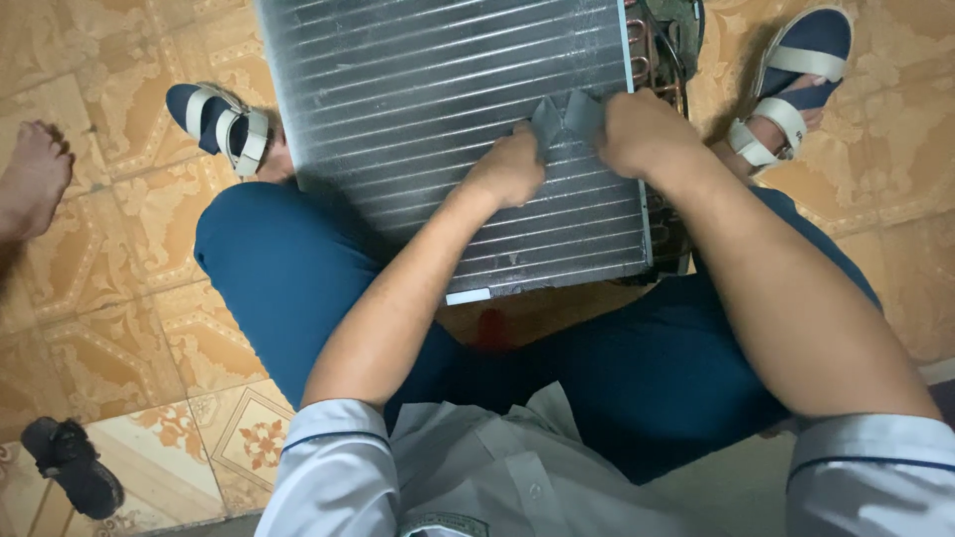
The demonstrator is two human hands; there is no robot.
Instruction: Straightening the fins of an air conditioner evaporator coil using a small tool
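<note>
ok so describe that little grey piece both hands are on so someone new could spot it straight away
Start at the big finned metal coil panel propped between the seated person's knees. Near its right edge, the left hand and right hand meet over a small dark grey folded piece pressed on the fins. It is flat, matte and darker than the shiny ribbed silver around it, unlike the copper tubes at the panel's end.

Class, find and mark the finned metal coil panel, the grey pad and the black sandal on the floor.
finned metal coil panel (418,109), head view, bare fins upper middle
grey pad (567,117), head view, its centre fold
black sandal (72,465), head view, its strap
</note>
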